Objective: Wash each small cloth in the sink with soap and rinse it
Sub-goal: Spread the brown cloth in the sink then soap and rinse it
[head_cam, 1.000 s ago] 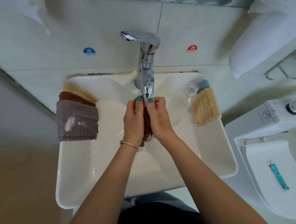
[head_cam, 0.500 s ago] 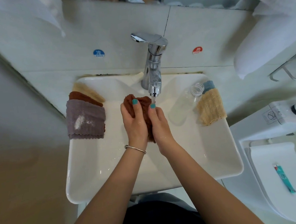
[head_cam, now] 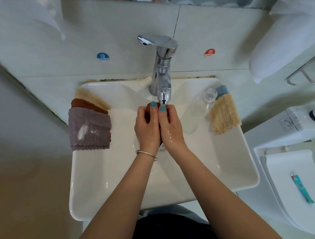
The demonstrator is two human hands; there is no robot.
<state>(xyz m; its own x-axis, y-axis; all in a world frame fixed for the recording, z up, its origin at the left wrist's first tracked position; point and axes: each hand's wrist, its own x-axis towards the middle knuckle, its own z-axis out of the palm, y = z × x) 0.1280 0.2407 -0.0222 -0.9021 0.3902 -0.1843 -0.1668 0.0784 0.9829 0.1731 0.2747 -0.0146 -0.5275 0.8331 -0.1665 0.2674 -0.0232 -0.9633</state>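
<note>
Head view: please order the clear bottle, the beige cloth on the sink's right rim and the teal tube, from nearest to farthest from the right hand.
From the right hand:
1. Clear bottle, lying just to its right, inside the sink.
2. Beige cloth, further right, draped over the sink's right rim.
3. Teal tube, far right and lower, on the white toilet lid.

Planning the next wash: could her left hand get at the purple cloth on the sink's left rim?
Probably yes. The purple cloth lies exposed atop its stack, nothing between it and the left hand, but that hand grips the brown cloth and must release first.
</note>
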